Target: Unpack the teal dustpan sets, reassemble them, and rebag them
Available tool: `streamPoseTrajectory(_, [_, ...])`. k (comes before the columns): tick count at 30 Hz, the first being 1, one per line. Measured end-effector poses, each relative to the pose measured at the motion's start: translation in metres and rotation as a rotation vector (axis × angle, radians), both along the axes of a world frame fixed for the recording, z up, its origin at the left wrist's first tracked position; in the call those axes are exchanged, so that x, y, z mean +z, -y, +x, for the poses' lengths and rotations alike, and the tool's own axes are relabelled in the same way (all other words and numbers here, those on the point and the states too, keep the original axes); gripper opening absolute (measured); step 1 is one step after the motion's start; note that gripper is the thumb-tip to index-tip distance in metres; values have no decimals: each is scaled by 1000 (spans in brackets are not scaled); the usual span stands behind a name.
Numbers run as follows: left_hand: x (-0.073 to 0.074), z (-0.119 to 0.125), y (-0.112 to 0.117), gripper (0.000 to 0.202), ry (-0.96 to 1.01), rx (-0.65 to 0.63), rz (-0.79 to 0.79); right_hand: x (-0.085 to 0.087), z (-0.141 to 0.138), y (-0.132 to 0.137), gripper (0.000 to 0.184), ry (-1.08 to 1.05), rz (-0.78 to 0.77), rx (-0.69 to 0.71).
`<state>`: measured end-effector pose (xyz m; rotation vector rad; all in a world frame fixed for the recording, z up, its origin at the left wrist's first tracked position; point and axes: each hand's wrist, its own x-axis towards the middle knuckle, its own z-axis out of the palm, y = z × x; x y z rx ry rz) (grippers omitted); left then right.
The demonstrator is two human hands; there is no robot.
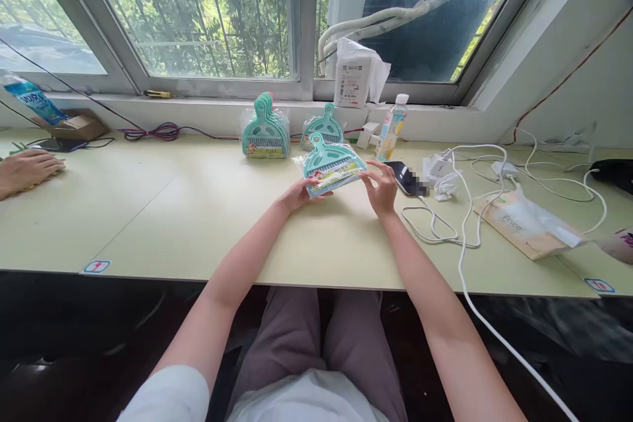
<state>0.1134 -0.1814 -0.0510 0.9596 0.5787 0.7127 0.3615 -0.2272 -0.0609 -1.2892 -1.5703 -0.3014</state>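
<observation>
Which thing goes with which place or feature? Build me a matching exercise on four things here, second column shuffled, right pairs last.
1. Front dustpan set
2. Phone
3. Bottle behind the phone
4. Yellow tool

A. topped by a white cap
B. on the window ledge
C. held by left hand and right hand
D. just right of the right hand

Pairs: 1-C, 2-D, 3-A, 4-B

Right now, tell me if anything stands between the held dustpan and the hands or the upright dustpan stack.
Nothing visible does. The left hand and right hand both touch the held dustpan, and no other thing shows between it and the upright stack. A single dustpan stands behind it, not between.
</observation>
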Motion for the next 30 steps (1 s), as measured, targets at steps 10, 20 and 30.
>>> streamPoseTrajectory(10, [-4,-4,-3,45,-152,-121,140,-10,4,-8,18,-191,-95,103])
streamPoseTrajectory(20, [-7,-7,-5,44,-189,-151,291,-7,-6,2,26,31,35,-53])
streamPoseTrajectory(30, [1,-7,4,55,-299,-172,396,-8,-6,2,26,-16,-53,-84])
